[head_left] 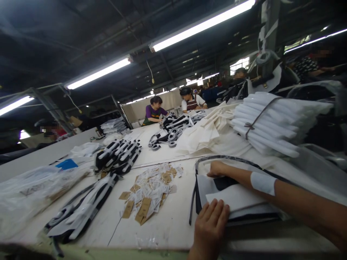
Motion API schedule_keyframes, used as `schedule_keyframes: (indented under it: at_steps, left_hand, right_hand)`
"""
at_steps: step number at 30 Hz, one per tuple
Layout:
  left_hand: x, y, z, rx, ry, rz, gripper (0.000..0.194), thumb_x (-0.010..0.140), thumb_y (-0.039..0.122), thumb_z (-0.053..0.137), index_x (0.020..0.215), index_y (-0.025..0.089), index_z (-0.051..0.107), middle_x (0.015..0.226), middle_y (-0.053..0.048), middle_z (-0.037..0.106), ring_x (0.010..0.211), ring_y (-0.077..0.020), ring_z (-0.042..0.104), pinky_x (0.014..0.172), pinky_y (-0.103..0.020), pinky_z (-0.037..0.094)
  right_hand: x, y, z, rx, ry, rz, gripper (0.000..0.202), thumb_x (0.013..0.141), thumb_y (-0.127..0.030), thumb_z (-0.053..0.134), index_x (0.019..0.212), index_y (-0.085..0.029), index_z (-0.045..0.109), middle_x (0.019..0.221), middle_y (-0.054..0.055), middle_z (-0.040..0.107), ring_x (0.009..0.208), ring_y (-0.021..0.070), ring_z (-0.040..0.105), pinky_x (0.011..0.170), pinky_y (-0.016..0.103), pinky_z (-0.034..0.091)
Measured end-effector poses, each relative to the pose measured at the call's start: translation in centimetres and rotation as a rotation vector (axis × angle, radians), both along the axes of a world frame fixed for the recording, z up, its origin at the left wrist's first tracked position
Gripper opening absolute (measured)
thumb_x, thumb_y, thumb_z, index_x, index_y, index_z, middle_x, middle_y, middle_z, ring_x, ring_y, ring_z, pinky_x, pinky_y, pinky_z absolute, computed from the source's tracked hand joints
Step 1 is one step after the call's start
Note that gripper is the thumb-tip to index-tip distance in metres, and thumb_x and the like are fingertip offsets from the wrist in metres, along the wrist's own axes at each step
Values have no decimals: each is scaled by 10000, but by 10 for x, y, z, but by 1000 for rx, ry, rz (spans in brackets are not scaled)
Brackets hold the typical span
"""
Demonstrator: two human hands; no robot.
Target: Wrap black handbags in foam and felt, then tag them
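Observation:
In front of me on the right lies a flat black bag (199,187), with white sheets (235,198) on it and a long dark strap (230,157) curving round its far side. My left hand (210,227) rests on the near left edge of the white sheets, fingers side by side and nearly straight; its thumb is hidden. Farther back, my right hand (217,168) is closed at the bag's far left part, inside the strap's curve. What its fingers hold is hidden. A pale patch covers part of my right forearm.
Paper tags (154,189) lie heaped left of the bag. Bundled black-and-white straps (86,209) and clear plastic bags (35,191) are farther left. A tied stack of white padded pieces (268,121) stands behind right. Two people (155,111) work across the table (151,151).

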State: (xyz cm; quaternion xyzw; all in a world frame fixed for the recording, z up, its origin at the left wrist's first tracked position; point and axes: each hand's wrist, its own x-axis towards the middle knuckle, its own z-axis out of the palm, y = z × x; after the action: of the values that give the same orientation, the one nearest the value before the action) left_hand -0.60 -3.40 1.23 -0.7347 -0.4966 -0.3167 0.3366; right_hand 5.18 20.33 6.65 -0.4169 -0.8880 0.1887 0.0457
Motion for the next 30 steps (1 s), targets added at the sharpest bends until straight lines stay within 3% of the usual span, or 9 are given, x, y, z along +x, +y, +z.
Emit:
schedule_keyframes:
  at_steps: [5, 11, 16, 19, 22, 26, 30]
  left_hand:
    - [2, -4, 3, -36, -6, -47, 332, 988, 139, 438, 1263, 170, 621, 1255, -27, 678, 1159, -195, 646, 947, -325, 575]
    - [6, -4, -3, 31, -31, -55, 322, 986, 124, 443, 1235, 163, 642, 1233, -41, 694, 1169, -197, 640, 943, -323, 576]
    - [7, -5, -2, 9, -32, -39, 320, 992, 127, 430, 1219, 167, 653, 1228, -28, 698, 1163, -190, 645, 949, -315, 571]
    - [7, -5, -1, -1, -37, -40, 318, 990, 123, 434, 1219, 166, 651, 1216, -31, 705, 1153, -190, 651, 953, -317, 570]
    - [6, -6, 0, -35, -37, -44, 321, 989, 121, 435, 1233, 165, 640, 1217, -36, 704, 1157, -190, 648, 947, -318, 575]
    - [5, -7, 2, -91, -42, -56, 346, 993, 112, 401, 1257, 156, 620, 1238, -47, 694, 1172, -197, 639, 961, -337, 570]
    - [2, -11, 6, -202, -46, -68, 394, 1005, 116, 335, 1317, 154, 573, 1297, -51, 659, 1214, -201, 609, 983, -355, 558]
  right_hand:
    - [0, 11, -4, -266, 38, -44, 210, 947, -329, 605, 1022, -137, 644, 987, 41, 666, 829, 155, 648, 742, 329, 571]
    - [-12, 23, -11, -464, 356, -117, 184, 954, -303, 599, 973, -124, 633, 869, 13, 656, 701, 111, 631, 631, 261, 562]
    - [-24, 31, 3, -537, 662, -110, 146, 938, -250, 622, 1004, -120, 623, 804, -8, 654, 645, 99, 633, 592, 238, 559]
    - [-25, 31, 18, -551, 805, -86, 230, 864, -210, 702, 1058, -124, 614, 777, -4, 673, 645, 111, 653, 622, 247, 572]
    - [-17, 20, 38, -545, 887, -28, 327, 764, -186, 772, 1053, -131, 629, 775, 14, 696, 680, 126, 669, 690, 261, 578]
    - [7, -13, 65, -507, 888, 132, 247, 697, -263, 801, 880, -138, 692, 798, 19, 708, 747, 144, 664, 750, 269, 550]
    - [41, -60, 71, -398, 835, 284, 157, 718, -293, 780, 783, -164, 719, 794, 5, 714, 778, 153, 656, 791, 266, 519]
